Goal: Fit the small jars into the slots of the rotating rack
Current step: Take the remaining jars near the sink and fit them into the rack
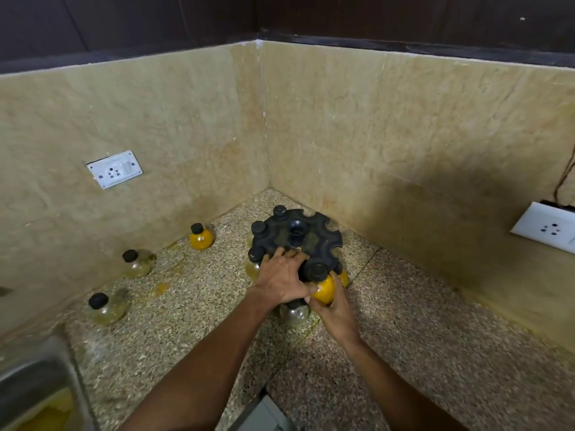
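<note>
Standing well to the left of the left hand (281, 276), near the wall, are three loose black-capped jars on the speckled counter (186, 321): a clear jar (105, 307) nearest the steel sink (37, 377), a second clear jar (135, 262) farther back, and a yellow-filled jar (200, 236) farthest back, all upright and apart from one another. Above them a white wall socket (114, 169) is set in the beige tile. The left hand lies palm down on the near rim of the black rotating rack (298, 237), fingers spread and pressing on its top plate, grasping nothing. Just left of this hand and beyond it, three black caps show jars already seated in the rack's left-side slots; the slots on its far right side are open. Below the two hands a clear jar (294, 311) stands on the counter, partly hidden. The right hand (334, 301), touching the left at the thumb, is closed around an orange-yellow jar (323, 289), its black cap up at the near edge of the rack; whether it sits in a slot cannot be told. Far right of that hand, another white socket (547, 227) sits on the wall.
</note>
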